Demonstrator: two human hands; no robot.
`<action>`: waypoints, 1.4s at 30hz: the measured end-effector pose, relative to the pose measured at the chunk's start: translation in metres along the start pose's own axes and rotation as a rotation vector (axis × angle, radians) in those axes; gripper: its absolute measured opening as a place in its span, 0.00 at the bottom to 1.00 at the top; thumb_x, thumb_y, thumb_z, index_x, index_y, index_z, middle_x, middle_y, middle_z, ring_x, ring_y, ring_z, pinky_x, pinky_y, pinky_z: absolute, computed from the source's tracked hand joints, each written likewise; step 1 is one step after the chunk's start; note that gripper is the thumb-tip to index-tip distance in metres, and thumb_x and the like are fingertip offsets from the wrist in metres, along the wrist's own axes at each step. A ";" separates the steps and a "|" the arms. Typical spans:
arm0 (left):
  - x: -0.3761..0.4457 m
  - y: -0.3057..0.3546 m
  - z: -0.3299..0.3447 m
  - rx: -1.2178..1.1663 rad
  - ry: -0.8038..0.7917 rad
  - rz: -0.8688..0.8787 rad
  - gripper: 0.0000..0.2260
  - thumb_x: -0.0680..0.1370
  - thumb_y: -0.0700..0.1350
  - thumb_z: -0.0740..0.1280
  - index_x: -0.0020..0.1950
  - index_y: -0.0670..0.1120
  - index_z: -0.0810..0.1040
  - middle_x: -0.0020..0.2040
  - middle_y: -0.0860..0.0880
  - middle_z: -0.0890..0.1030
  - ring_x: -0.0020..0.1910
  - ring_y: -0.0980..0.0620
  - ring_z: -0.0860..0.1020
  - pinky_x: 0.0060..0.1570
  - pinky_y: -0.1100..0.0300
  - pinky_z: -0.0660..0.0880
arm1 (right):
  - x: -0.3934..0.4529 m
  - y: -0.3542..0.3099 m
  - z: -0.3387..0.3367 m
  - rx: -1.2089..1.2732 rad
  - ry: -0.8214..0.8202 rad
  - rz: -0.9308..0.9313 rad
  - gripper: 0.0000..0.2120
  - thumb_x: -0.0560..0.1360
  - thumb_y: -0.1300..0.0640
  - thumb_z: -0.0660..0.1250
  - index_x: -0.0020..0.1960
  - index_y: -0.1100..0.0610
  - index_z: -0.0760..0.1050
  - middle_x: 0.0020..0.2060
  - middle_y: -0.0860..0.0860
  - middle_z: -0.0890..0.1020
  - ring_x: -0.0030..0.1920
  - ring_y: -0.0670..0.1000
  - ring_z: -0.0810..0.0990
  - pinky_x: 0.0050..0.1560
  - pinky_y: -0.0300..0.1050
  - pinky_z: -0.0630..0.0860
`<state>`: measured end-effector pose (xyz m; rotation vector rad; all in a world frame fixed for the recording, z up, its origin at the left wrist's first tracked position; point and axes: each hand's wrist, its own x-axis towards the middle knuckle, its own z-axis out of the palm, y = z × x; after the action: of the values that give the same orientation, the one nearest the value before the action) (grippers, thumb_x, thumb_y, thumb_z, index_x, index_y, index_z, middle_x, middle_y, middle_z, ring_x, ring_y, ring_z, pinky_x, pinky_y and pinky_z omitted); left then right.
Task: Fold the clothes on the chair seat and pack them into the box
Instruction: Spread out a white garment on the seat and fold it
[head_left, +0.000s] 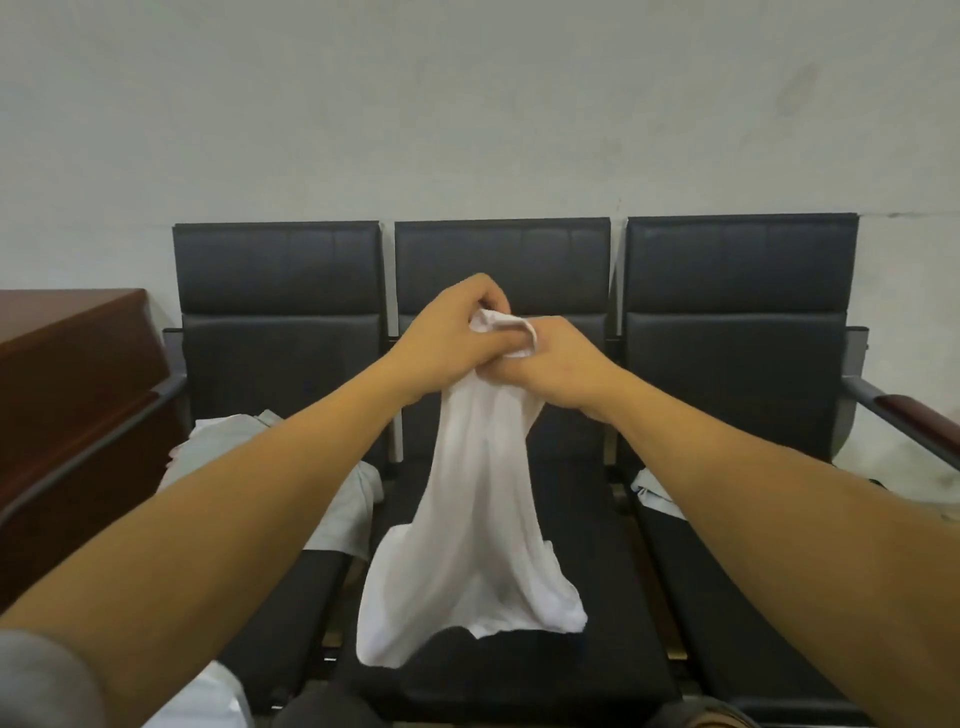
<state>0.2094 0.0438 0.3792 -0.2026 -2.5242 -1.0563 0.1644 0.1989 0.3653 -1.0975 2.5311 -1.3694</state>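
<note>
A white garment (467, 535) hangs bunched from both hands over the middle chair seat (519, 670), its lower edge draped on the black cushion. My left hand (452, 338) grips its top edge from the left. My right hand (556, 364) grips the same bunched top from the right, close against the left hand. A pale grey-green garment (228, 441) lies crumpled on the left seat, partly hidden by my left forearm. Another light cloth (652, 493) shows on the right seat beside my right forearm. No box is in view.
Three black padded chairs (737, 322) stand joined in a row against a pale wall. A brown wooden cabinet (67, 374) stands at the left. Metal armrests (904, 415) flank the row. A white cloth (202, 701) shows at the bottom left.
</note>
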 end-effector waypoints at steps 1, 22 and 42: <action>-0.006 -0.004 -0.002 -0.109 -0.027 -0.055 0.22 0.72 0.56 0.78 0.61 0.51 0.75 0.54 0.51 0.81 0.50 0.51 0.82 0.47 0.58 0.79 | -0.002 0.001 -0.003 -0.004 -0.025 0.028 0.05 0.76 0.52 0.71 0.51 0.52 0.80 0.44 0.48 0.84 0.44 0.47 0.83 0.44 0.39 0.78; -0.007 -0.078 0.021 0.335 -0.372 -0.041 0.15 0.74 0.57 0.76 0.45 0.48 0.78 0.43 0.52 0.80 0.42 0.52 0.78 0.43 0.55 0.74 | -0.021 0.072 -0.029 -0.234 0.263 0.182 0.11 0.78 0.47 0.58 0.40 0.50 0.72 0.38 0.47 0.78 0.41 0.53 0.76 0.39 0.47 0.69; 0.090 -0.211 0.007 1.077 -0.448 -0.178 0.08 0.81 0.45 0.63 0.59 0.51 0.77 0.47 0.49 0.74 0.44 0.44 0.75 0.43 0.50 0.72 | 0.100 0.200 -0.011 -0.852 -0.082 0.387 0.05 0.77 0.56 0.65 0.53 0.49 0.73 0.45 0.51 0.78 0.43 0.56 0.76 0.42 0.50 0.73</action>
<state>0.0668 -0.1017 0.2743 0.1145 -3.1489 0.4555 -0.0258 0.2157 0.2478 -0.6131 3.0857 -0.1243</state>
